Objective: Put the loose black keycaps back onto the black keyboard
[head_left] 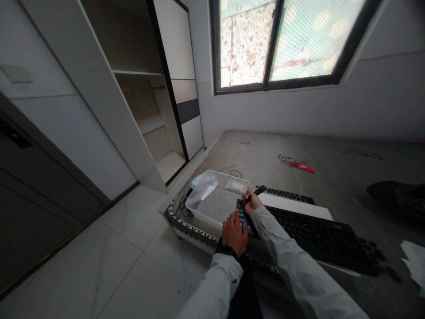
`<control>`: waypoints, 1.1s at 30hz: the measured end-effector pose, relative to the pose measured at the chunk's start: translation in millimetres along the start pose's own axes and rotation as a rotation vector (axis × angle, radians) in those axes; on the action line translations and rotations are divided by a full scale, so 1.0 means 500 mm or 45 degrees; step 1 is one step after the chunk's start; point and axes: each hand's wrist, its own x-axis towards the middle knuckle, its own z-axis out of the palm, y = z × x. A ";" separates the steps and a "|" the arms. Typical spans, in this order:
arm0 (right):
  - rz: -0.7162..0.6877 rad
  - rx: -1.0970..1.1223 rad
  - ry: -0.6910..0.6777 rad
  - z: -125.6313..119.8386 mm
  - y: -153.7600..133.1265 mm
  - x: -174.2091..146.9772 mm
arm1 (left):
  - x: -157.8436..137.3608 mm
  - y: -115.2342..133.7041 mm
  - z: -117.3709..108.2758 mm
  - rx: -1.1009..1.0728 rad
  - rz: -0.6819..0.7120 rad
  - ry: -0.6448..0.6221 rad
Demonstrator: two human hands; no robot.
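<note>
A black keyboard [312, 228] lies along the near edge of the mattress, its left end between my hands. My left hand [235, 234], with a black band at the wrist, holds that left end, thumb at its near side. Just beyond it, my right hand [252, 201] is closed around a black pen-like tool [260, 190], whose thick end points up and right. The tool's lower end is hidden by my fingers. Loose black keycaps [287, 194] lie in rows behind a white sheet or board [297, 206]; more keycaps [372, 249] sit by the keyboard's right end.
A clear plastic box [207, 218] holding plastic wrapping stands left of my hands, with a black cable [182, 209] beside it. A red packet [300, 166] lies farther back. A dark object [398, 195] and white paper [413, 257] are on the right. An open wardrobe [156, 133] stands left.
</note>
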 end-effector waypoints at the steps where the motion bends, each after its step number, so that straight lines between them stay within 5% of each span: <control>1: -0.005 -0.015 0.007 0.001 0.002 0.000 | 0.000 0.000 -0.001 -0.002 -0.001 -0.006; 33: -0.268 -0.273 -0.182 0.014 0.051 0.016 | 0.007 -0.004 -0.009 -0.091 -0.023 -0.062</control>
